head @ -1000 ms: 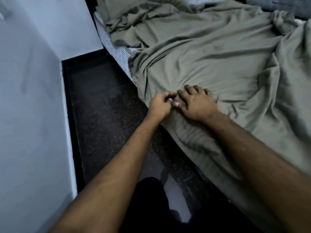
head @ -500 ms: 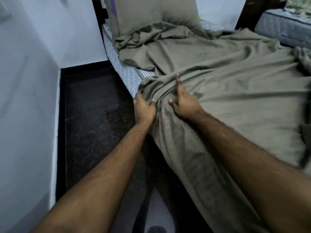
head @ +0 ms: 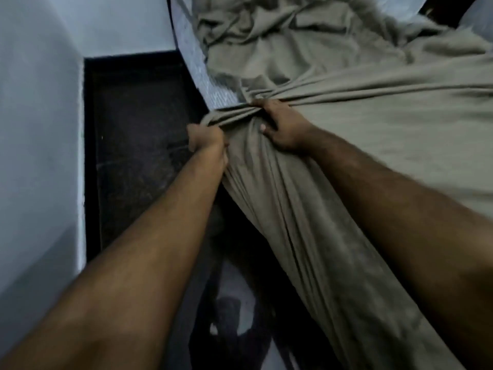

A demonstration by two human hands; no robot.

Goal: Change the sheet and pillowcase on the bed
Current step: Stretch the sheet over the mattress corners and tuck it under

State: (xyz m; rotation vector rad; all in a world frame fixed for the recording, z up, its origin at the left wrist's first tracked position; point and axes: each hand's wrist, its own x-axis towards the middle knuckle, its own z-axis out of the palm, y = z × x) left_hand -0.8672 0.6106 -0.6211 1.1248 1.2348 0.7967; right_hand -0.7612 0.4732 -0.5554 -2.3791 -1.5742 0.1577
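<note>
Head view looks down along the bed's edge, where an olive-grey sheet [head: 360,134] covers most of the mattress from 12 to 4 o'clock and drapes over the near side toward 5 o'clock. The left hand [head: 206,138], just left of centre, has its fingers curled tightly round a bunched fold of the sheet at the mattress edge. The right hand [head: 282,126], just beside it toward 3 o'clock, grips the same gathered fabric, thumb pressed into the cloth; taut creases fan from the two hands toward 2 and 3 o'clock. At 11 to 12 o'clock a strip of striped mattress [head: 197,68] lies bare beside the crumpled upper part of the sheet. Dark speckled floor [head: 138,134] fills the gap at 9 o'clock, bounded by a pale wall [head: 40,102] on the left. Motion blur softens the far end of the bed.
</note>
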